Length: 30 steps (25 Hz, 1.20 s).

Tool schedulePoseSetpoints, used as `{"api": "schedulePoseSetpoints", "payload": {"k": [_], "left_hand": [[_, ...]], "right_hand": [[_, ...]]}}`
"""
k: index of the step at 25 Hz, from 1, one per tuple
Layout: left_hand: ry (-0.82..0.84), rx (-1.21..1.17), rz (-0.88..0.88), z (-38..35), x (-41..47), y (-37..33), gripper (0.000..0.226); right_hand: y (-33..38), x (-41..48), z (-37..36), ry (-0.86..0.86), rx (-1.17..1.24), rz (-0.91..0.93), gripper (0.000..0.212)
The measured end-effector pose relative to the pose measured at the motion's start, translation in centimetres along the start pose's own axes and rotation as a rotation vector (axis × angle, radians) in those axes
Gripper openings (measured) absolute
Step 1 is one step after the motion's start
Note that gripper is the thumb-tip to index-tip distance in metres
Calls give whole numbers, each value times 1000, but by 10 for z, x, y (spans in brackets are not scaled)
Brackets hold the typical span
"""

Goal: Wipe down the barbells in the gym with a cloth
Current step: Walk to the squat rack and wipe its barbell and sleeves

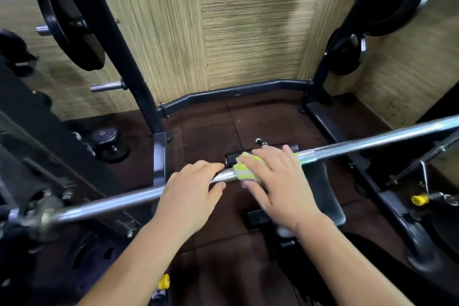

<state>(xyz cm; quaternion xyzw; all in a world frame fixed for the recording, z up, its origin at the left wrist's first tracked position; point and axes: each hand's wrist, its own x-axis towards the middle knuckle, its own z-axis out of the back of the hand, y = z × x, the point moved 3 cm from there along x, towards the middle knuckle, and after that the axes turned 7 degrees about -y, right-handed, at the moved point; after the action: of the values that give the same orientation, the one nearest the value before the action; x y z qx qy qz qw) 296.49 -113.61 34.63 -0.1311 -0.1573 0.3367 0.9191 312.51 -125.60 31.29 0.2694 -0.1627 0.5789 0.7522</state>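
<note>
Head: right hand [280, 186] presses cloth [244, 171] (yellow) onto barbell [372, 143].

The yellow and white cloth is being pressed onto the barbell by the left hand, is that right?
Not quite. In the head view the yellow and white cloth is pressed onto the barbell by the right hand; the left hand grips the bare bar beside it.
</note>
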Motion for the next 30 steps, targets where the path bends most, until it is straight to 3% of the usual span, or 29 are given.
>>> {"api": "schedulePoseSetpoints", "payload": {"k": [4, 6, 10, 13, 16, 18, 21, 24, 26, 30], "left_hand": [[-2, -18, -34, -14, 12, -29, 40], [2, -11, -50, -21, 17, -39, 39], [9, -13, -66, -31, 29, -60, 38], [5, -12, -80, -34, 32, -72, 38], [12, -46, -64, -35, 31, -70, 39], [13, -66, -42, -35, 31, -69, 37], [34, -45, -17, -33, 35, -77, 31], [121, 73, -38, -30, 48, -89, 33], [188, 134, -86, -31, 61, -101, 35], [251, 77, -269, -54, 97, -143, 34]], "right_hand": [[-112, -23, 39, -169, -95, -275, 47], [-128, -23, 48, -201, -110, -373, 47], [-57, -14, 16, -108, -23, -132, 41], [-102, -21, 31, -89, -54, -55, 44], [-209, -35, 79, -240, -139, -400, 42], [-229, -28, 97, -303, -165, -520, 38], [-141, -3, 63, -216, -132, -330, 22], [-87, -17, 36, -164, 7, -93, 32], [-141, -21, 46, -239, -9, -147, 33], [-266, -22, 92, -357, -171, -499, 29]]}}
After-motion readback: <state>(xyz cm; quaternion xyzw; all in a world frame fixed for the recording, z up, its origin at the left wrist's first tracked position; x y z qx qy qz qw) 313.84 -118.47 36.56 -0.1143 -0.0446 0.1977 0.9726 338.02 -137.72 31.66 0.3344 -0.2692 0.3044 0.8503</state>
